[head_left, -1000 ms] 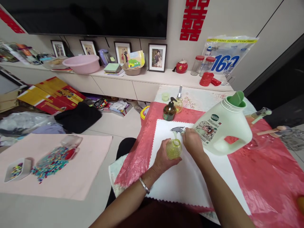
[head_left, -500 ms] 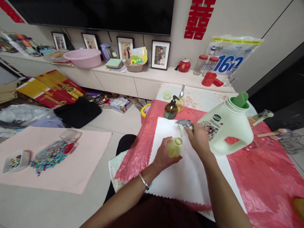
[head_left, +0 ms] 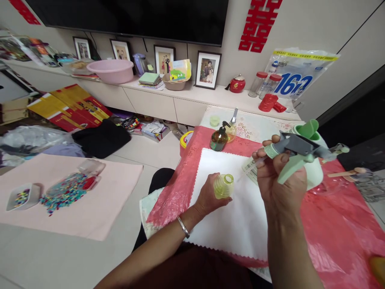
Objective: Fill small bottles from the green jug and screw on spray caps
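My left hand (head_left: 209,193) is wrapped round a yellow-green ribbed bottle (head_left: 223,188), its mouth uncovered and tipped slightly toward me. In my right hand (head_left: 281,176) is a grey and pale green spray head (head_left: 296,146), raised to the right of the bottle, with its clear dip tube pointing down left toward the bottle but apart from it. Beneath both hands lies a white cloth (head_left: 228,224) with a scalloped edge. Behind the right hand, partly hidden, stands a large pale green jug (head_left: 315,172) with a green scoop (head_left: 309,129) in its mouth.
A brown pump bottle (head_left: 219,139) stands at the cloth's far edge. Red plastic sheeting (head_left: 339,228) covers the table. Left, a pink mat (head_left: 117,200) bears a white box (head_left: 31,196) and scattered colourful beads (head_left: 63,196). A low cabinet (head_left: 156,102) runs along the wall.
My right hand has lifted the spray head up and to the right, clear of the bottle, so its tube now shows. My left hand still grips the bottle in nearly the same place.
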`<state>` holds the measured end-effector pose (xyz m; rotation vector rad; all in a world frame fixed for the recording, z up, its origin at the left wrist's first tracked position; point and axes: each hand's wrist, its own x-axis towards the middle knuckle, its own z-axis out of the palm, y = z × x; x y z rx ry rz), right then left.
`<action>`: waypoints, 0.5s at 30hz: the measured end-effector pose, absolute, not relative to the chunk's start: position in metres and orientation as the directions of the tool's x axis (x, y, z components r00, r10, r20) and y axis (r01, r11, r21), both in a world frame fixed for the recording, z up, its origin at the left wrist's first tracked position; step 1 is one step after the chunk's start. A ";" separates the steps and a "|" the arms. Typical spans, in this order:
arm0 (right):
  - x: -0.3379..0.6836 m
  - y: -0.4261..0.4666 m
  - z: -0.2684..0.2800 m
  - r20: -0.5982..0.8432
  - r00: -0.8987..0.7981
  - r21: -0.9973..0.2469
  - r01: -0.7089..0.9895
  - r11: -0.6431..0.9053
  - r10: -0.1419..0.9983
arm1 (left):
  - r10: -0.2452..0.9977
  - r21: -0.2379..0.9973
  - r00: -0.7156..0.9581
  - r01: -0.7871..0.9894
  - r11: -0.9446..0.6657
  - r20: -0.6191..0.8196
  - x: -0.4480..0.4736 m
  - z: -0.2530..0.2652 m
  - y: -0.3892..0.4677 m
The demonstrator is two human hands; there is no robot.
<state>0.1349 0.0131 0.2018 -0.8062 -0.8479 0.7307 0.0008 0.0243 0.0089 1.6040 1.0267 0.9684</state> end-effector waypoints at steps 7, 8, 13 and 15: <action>0.123 0.023 0.177 0.285 0.410 -0.847 -0.316 0.428 0.867 | 0.936 0.971 0.335 0.168 -0.170 0.106 0.001 0.010 0.024; 0.124 0.023 0.169 0.277 0.391 -0.853 -0.321 0.412 0.878 | 0.937 0.972 0.334 0.166 -0.169 0.106 0.001 0.010 0.024; 0.133 0.014 0.130 0.204 0.250 -0.916 -0.292 0.275 0.946 | 0.936 0.975 0.341 0.161 -0.151 0.088 0.002 0.011 0.025; 0.136 0.008 0.118 0.177 0.210 -0.934 -0.273 0.232 0.962 | 0.936 0.976 0.340 0.162 -0.147 0.085 0.002 0.011 0.025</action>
